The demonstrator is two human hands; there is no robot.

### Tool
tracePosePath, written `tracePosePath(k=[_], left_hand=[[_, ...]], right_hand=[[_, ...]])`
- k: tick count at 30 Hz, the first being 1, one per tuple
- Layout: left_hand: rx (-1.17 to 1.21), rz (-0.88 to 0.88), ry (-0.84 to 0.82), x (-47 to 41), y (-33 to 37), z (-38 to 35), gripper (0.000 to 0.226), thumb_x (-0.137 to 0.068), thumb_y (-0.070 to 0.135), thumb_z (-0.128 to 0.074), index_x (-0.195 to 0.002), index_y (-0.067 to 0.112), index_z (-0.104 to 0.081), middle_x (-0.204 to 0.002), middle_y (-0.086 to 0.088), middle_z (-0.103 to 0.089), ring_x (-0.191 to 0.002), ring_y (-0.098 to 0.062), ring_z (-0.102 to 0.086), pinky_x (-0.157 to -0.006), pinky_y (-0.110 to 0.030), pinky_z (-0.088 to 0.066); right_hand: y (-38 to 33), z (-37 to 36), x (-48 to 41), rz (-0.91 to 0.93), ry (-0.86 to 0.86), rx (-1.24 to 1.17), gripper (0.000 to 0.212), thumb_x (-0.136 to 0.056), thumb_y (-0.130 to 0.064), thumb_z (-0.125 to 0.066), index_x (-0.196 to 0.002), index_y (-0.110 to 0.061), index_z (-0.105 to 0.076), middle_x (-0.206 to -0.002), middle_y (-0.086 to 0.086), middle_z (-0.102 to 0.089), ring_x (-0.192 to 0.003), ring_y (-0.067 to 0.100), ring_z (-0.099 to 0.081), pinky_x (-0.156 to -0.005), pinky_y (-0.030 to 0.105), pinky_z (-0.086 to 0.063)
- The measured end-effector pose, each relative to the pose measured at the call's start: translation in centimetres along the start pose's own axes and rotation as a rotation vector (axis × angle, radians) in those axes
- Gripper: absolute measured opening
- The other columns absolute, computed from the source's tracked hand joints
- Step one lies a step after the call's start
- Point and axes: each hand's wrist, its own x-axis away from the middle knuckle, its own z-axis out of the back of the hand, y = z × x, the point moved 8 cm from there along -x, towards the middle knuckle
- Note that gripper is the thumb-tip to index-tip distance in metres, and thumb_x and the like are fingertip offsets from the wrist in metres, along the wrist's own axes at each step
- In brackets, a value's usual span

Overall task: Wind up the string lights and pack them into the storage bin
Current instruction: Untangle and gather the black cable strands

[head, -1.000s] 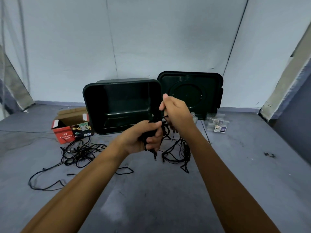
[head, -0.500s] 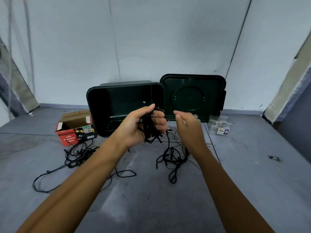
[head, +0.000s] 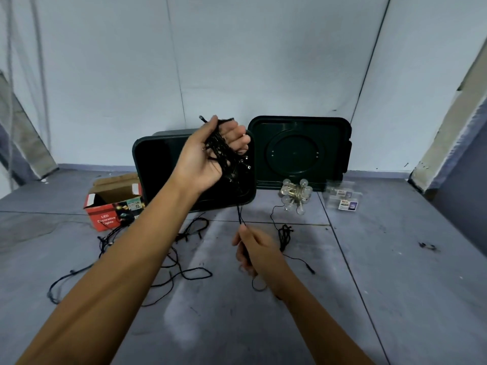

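My left hand (head: 208, 159) is raised in front of the dark green storage bin (head: 155, 164), palm up, holding a wound bundle of black string lights (head: 224, 151). One strand runs down from the bundle to my right hand (head: 253, 248), which pinches it low over the floor. More of the black string lights lie loose on the floor (head: 184, 262), left of my right hand, and a small clump (head: 284, 233) lies just right of it. The bin lies tipped on its side with its opening facing me.
The bin's lid (head: 300, 151) leans against the wall on the right. A cluster of clear globe lights (head: 296, 196) and a clear plastic package (head: 342, 198) lie in front of it. An open red LED lights box (head: 113, 204) sits left of the bin.
My left hand has lifted the bundle higher, up in front of the bin. My right hand has dropped down toward the floor, drawing out a strand. The globe lights have come into view.
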Motion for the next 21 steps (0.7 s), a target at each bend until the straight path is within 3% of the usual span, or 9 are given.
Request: tracePosePath(k=[4, 6, 8, 10, 12, 15, 18, 21], left_hand=[[-0.366, 0.183, 0.083, 0.2, -4.1, 3.0, 0.041, -0.099, 0.026, -0.034, -0.081, 0.005, -0.064, -0.072, -0.007, -0.071, -0.070, -0.018, -0.070, -0.070, -0.028, -0.054], [-0.496, 0.284, 0.046, 1.6, -6.9, 3.5, 0.045, -0.098, 0.028, -0.035, -0.071, 0.010, -0.065, -0.064, -0.006, -0.065, -0.061, -0.016, -0.064, -0.064, -0.029, -0.052], [-0.522, 0.327, -0.039, 3.0, -9.2, 3.0, 0.056, -0.099, 0.031, -0.032, -0.055, 0.015, -0.062, -0.056, -0.004, -0.058, -0.053, -0.015, -0.059, -0.058, -0.029, -0.050], [-0.456, 0.383, -0.124, 4.1, -10.9, 2.3, 0.055, -0.097, 0.042, -0.032, -0.061, 0.011, -0.060, -0.060, -0.007, -0.059, -0.054, -0.020, -0.059, -0.058, -0.031, -0.051], [-0.429, 0.468, -0.197, 5.2, -11.8, 2.1, 0.061, -0.088, 0.056, -0.033, -0.065, 0.006, -0.060, -0.056, -0.008, -0.056, -0.049, -0.020, -0.055, -0.059, -0.030, -0.049], [-0.310, 0.484, -0.292, 6.1, -11.7, 1.5, 0.056, -0.078, 0.064, -0.048, -0.061, 0.012, -0.060, -0.047, 0.002, -0.048, -0.041, -0.012, -0.048, -0.058, -0.026, -0.049], [-0.164, 0.420, -0.391, 6.1, -10.5, 0.0, 0.031, -0.073, 0.043, -0.072, -0.063, 0.015, -0.062, -0.046, 0.008, -0.049, -0.039, -0.006, -0.046, -0.056, -0.024, -0.050], [0.018, 0.294, -0.310, 4.8, -7.7, -1.3, 0.022, -0.078, 0.030, -0.062, -0.062, 0.014, -0.062, -0.046, 0.008, -0.049, -0.038, -0.006, -0.046, -0.054, -0.023, -0.051]], right_hand=[[-6.2, 1.1, 0.6, 0.140, 0.046, 0.282, 0.048, -0.098, -0.043, -0.030, -0.064, -0.019, -0.054, -0.048, -0.008, -0.041, -0.043, 0.005, -0.036, -0.044, 0.016, -0.032], [-8.9, 2.6, 0.1, 0.142, 0.128, 0.418, 0.061, -0.096, -0.050, -0.022, -0.057, -0.018, -0.056, -0.045, -0.008, -0.048, -0.045, 0.002, -0.044, -0.051, 0.013, -0.038], [-10.4, 3.9, -0.9, 0.142, 0.210, 0.500, 0.071, -0.096, -0.054, -0.018, -0.051, -0.015, -0.057, -0.046, -0.006, -0.052, -0.051, 0.008, -0.052, -0.062, 0.024, -0.043], [-10.9, 5.7, -2.0, 0.150, 0.336, 0.506, 0.072, -0.096, -0.054, -0.018, -0.049, -0.012, -0.054, -0.050, -0.002, -0.053, -0.054, 0.013, -0.052, -0.062, 0.028, -0.041], [-10.3, 7.3, -3.2, 0.152, 0.408, 0.378, 0.071, -0.097, -0.051, -0.021, -0.049, -0.011, -0.053, -0.044, -0.004, -0.050, -0.048, 0.011, -0.049, -0.053, 0.026, -0.038], [-6.8, 8.2, -5.1, 0.029, 0.325, 0.008, 0.067, -0.100, -0.046, -0.023, -0.053, -0.009, -0.053, -0.032, -0.007, -0.036, -0.030, 0.008, -0.030, -0.036, 0.016, -0.024], [-2.6, 7.0, -5.2, -0.108, 0.207, -0.136, 0.056, -0.097, -0.050, -0.029, -0.063, -0.013, -0.053, -0.050, 0.003, -0.040, -0.042, 0.012, -0.031, -0.043, 0.018, -0.022], [-0.2, 5.4, -3.9, -0.128, 0.153, -0.226, 0.048, -0.098, -0.045, -0.031, -0.069, -0.012, -0.051, -0.055, 0.002, -0.037, -0.042, 0.009, -0.028, -0.044, 0.020, -0.019]])
